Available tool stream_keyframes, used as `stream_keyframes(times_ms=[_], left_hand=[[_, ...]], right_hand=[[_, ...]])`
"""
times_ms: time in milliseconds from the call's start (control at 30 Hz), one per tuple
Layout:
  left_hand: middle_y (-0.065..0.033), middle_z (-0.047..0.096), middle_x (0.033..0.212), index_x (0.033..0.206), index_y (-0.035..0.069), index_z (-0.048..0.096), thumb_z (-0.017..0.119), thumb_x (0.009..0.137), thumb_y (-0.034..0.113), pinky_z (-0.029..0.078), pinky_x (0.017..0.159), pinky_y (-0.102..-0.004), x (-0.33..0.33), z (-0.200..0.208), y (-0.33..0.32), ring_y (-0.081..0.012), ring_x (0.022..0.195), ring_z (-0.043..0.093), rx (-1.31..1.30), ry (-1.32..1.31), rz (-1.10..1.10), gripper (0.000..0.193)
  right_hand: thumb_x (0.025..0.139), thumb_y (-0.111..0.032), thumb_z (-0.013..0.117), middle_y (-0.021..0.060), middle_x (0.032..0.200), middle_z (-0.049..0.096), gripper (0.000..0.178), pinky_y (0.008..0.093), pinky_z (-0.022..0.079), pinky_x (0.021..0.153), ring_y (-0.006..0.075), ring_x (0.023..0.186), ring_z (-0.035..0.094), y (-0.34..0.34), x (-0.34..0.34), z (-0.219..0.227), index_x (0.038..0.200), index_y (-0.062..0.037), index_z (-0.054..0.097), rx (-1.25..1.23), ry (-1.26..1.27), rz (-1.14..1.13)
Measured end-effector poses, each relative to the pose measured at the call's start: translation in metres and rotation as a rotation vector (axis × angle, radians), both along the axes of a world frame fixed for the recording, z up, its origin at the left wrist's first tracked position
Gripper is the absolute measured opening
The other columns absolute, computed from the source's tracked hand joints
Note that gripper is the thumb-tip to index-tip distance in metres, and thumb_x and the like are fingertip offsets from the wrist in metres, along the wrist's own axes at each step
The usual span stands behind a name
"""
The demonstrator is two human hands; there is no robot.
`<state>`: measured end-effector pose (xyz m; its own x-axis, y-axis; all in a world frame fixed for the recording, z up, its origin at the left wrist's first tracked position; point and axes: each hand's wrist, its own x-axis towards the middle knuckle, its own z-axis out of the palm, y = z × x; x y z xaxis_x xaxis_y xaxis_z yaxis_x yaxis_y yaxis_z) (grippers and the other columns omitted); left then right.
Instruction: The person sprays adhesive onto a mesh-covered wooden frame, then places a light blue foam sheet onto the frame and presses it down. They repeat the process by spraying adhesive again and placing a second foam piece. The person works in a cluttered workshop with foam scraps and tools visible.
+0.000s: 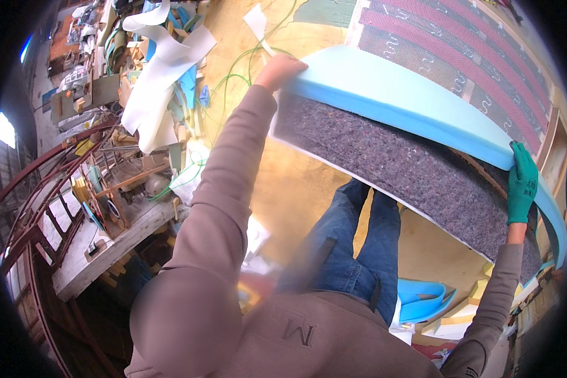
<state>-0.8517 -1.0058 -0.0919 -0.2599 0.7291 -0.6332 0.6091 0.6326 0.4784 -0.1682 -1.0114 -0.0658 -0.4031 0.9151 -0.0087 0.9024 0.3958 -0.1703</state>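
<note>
A long light-blue foam sheet (372, 82) lies along the front edge of an upholstery frame. My bare left hand (282, 71) is closed on its left end. Toward its right end, my right hand (523, 183), in a green glove, grips the foam's edge with the fingers over it. Beyond my right hand a strip of the blue foam bends downward. Below the foam, speckled grey-purple felt (384, 157) covers the front panel of the frame. Behind it are burgundy webbing straps (447, 44) and wavy metal springs over grey mesh. The undersides of both hands are hidden.
Foam offcuts and a curling white sheet (164, 69) are heaped at the left. A thin green hose (233, 77) runs over the tan floor. A cluttered workbench (116, 242) stands at the lower left. Blue foam pieces (422, 296) lie near my legs.
</note>
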Motion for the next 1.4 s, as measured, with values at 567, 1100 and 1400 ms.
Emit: stream_keyframes(times_ms=[567,1100,1400], left_hand=[[-0.0226,0.076,0.096,0.100,-0.004,0.078,0.072,0.088,0.037,0.056,0.082,-0.0414,-0.010,-0.019,0.007,-0.0321,0.089,0.072,-0.033,0.295,-0.338,0.043],[-0.0023,0.072,0.136,0.129,0.021,0.073,0.050,0.107,0.041,0.036,0.117,-0.0602,0.064,0.004,-0.018,-0.0278,0.127,0.065,0.292,0.268,-0.676,0.037],[-0.0048,0.065,0.147,0.142,0.024,0.067,0.055,0.105,0.054,0.042,0.116,-0.0508,0.158,0.028,-0.033,-0.0355,0.136,0.059,0.411,0.059,-0.905,0.049]], right_hand=[[0.092,0.003,0.055,0.0135,0.147,0.063,0.056,0.0468,0.041,0.119,0.0349,0.140,0.056,-0.015,-0.001,-0.007,0.145,-0.0141,0.064,-0.025,-0.044,0.013],[0.086,0.000,0.063,0.0093,0.144,0.067,0.054,0.0461,0.046,0.111,0.0329,0.130,0.061,-0.026,-0.017,-0.004,0.138,-0.0154,0.068,0.033,-0.014,0.048],[0.083,-0.002,0.067,0.0099,0.141,0.068,0.054,0.0470,0.048,0.107,0.0363,0.124,0.063,-0.036,-0.027,0.004,0.136,-0.0145,0.068,0.030,-0.084,0.075]])
